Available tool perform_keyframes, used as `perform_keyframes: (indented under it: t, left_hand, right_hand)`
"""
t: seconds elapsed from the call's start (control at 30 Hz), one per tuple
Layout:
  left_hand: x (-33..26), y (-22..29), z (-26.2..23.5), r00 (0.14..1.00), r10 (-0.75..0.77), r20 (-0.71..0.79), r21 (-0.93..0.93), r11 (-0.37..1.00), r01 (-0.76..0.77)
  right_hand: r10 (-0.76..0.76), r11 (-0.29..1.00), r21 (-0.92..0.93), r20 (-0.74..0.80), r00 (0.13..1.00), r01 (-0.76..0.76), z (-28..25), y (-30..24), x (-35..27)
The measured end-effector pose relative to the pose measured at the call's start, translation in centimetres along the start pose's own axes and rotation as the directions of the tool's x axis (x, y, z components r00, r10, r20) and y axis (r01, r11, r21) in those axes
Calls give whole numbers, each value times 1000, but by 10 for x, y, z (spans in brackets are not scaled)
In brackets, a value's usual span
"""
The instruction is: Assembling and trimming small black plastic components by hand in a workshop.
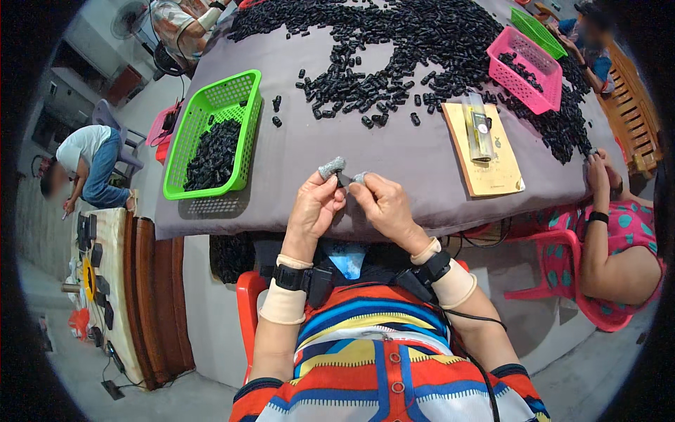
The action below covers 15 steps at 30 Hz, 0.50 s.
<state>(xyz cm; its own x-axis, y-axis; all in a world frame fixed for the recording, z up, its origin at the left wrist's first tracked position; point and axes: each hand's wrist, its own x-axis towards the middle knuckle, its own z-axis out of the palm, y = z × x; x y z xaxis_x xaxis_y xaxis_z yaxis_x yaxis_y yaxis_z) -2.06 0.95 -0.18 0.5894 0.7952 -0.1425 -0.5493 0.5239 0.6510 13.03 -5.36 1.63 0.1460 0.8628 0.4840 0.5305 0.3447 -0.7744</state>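
Observation:
Near the table's front edge, my left hand (313,207) pinches a small black plastic piece (339,180) between thumb and fingers. One of its fingertips is wrapped in grey material. My right hand (387,209) is closed just beside it, thumb against a grey-wrapped fingertip; whatever those fingers hold is too small or hidden to make out. To the left stands a green plastic basket (247,141), holding a heap of similar black pieces (213,156). Two or three loose black pieces (276,121) lie right of that basket.
A broad heap of black pieces (394,53) spreads over the grey-covered table (295,162). On the right are a yellow notebook (503,172) with a clear plastic case (479,133), a pink basket (545,98) and another green basket (538,34). Other people sit or bend around the table.

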Motion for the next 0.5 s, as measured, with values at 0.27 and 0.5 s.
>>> perform_keyframes:
  t: [0.27, 0.5]
  left_hand:
    - [-1, -3, -5, 1000, 2, 16, -16, 1000, -1]
    - [-2, -3, -1, 999, -9, -40, 25, 1000, 10]
  right_hand:
    - [-52, 994, -97, 26, 998, 54, 4, -4, -4]
    - [-62, 991, -114, 17, 998, 63, 5, -2, -3]
